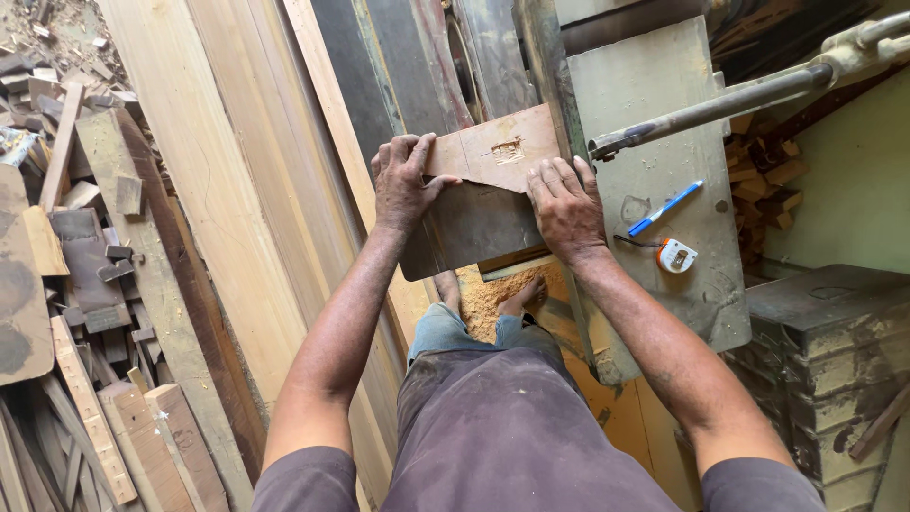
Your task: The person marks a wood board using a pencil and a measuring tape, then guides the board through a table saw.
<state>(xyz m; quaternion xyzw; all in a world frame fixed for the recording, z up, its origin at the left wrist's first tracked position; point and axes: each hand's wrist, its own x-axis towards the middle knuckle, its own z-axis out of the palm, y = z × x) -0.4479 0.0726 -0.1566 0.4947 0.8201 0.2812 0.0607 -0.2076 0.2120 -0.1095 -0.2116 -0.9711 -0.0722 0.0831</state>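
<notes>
Long pale planks (237, 190) lean along the left, a heap of dark wood offcuts (85, 284) beyond them at far left. Grey machine surface (664, 114) fills centre-right, worn and dusty; a metal bar (730, 100) crosses above it from the right. Stacked grey blocks (825, 332) at lower right. Flat wooden board (498, 147), reddish with a rough chipped patch, lies at the near-left edge of the surface, over a darker plate (474, 232) that overhangs. Left hand (403, 180) presses on the board's left end, fingers spread flat, thumb along the edge, not wrapped around it. Right hand (566, 207) lies flat on the board's lower right corner, fingers extended. Sawdust pile (493, 294) on the floor below, a bare foot (524, 296) in it. Just right of the right hand: white tape measure (676, 256), blue pen (665, 208), both apart from the board.
</notes>
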